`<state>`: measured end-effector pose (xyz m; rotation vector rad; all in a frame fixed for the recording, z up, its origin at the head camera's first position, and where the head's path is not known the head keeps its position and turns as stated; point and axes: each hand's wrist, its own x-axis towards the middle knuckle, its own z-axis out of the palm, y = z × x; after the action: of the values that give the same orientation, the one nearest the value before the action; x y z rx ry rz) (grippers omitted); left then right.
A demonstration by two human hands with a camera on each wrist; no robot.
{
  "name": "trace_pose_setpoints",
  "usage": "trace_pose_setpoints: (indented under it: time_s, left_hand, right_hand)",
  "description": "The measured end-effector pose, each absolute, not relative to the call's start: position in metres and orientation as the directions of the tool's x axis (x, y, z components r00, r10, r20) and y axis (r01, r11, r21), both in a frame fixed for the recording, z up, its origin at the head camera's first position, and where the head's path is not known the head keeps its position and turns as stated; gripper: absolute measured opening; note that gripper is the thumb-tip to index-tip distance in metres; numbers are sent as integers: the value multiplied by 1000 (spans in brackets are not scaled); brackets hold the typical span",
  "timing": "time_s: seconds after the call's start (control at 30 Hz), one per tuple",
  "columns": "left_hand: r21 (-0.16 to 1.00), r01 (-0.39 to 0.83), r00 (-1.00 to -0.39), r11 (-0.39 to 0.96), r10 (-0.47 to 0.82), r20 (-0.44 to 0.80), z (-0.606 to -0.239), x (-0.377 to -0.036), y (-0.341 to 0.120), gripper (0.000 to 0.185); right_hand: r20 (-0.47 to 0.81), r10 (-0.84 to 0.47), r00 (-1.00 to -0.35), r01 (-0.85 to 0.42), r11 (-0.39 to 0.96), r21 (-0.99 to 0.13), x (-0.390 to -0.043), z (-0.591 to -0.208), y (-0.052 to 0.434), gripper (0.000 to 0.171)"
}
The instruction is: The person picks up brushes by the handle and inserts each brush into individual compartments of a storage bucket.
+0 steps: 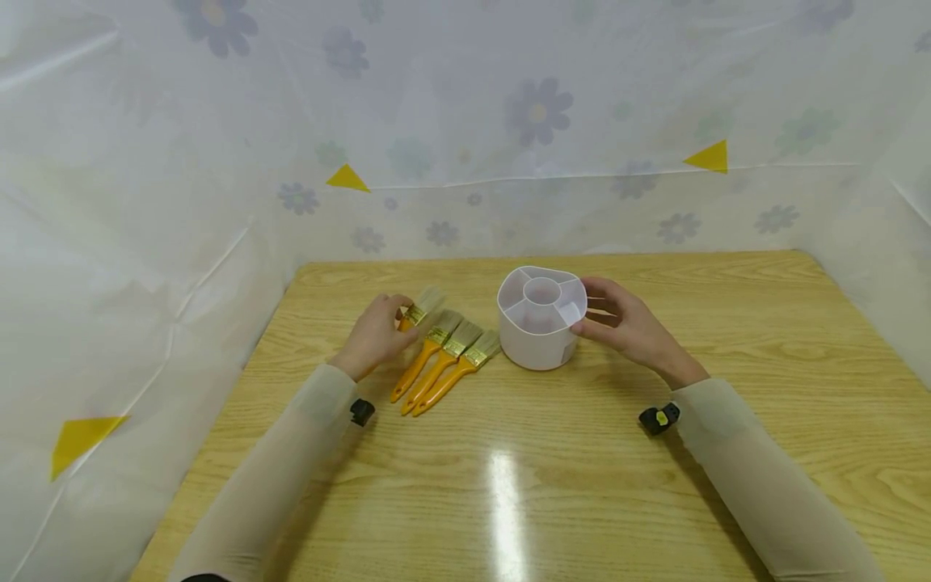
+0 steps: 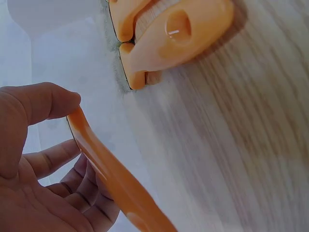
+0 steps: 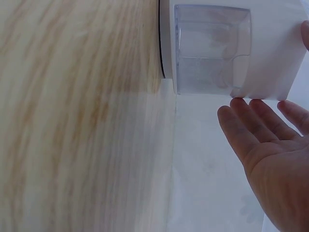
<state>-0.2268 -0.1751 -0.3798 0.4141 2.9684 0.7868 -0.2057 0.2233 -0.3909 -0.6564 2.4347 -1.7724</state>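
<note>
A person's left hand point(image 1: 376, 333) curls around the orange handle of a paintbrush point(image 1: 418, 311), the leftmost of four identical flat brushes with brass-coloured ferrules and pale bristles. In the left wrist view, the thumb and fingers point(image 2: 72, 166) pinch the handle point(image 2: 113, 176) with its end raised off the wood, while the butt ends of neighbouring handles point(image 2: 176, 36) lie flat beyond it. The other three brushes point(image 1: 445, 360) lie side by side, touching or nearly so, bristles pointing toward the far right, just to the left of a white plastic brush holder point(image 1: 541, 318).

The holder stands upright near the middle of the wooden table point(image 1: 509, 485). Seen from above, it has a round central well ringed by outer compartments; three are clearly visible, and a fourth may be hidden. The right hand point(image 1: 627, 323) rests against its right side with fingers nearly straight and relaxed, touching rather than gripping; the right wrist view shows the fingertips point(image 3: 241, 104) meeting the holder's wall point(image 3: 270, 48).

To do this pickup well, the pinch would likely need to stay firm on the handle so that the brush lifts clear without dragging its neighbours, while the right hand steadies the holder.

White plastic sheeting point(image 1: 145, 202) printed with flowers, with three yellow triangles on it, surrounds the table.
</note>
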Motion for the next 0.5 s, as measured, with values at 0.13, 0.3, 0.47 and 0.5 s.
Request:
trace_pose_setpoints:
  time_s: [0.13,0.3,0.47,0.5]
  left_hand:
    - [492,253,-962,833,273,33,-377,-226,-173,50]
    - [495,263,-960,828,277,45,-376,-225,-171,50]
    - [495,269,-958,826,280,55,-375,-224,-168,50]
    - [495,271,-958,825,281,56,-374,-224,-168,50]
  right_hand:
    - [195,-370,-908,-299,249,-921,-205,-390,223,68]
    - [201,-371,-907,-304,246,-920,-208,-394,224,68]
    - [204,-371,-906,-309,250,-918,-208,-395,224,66]
    - [205,-371,-906,-310,250,-917,-208,-395,224,66]
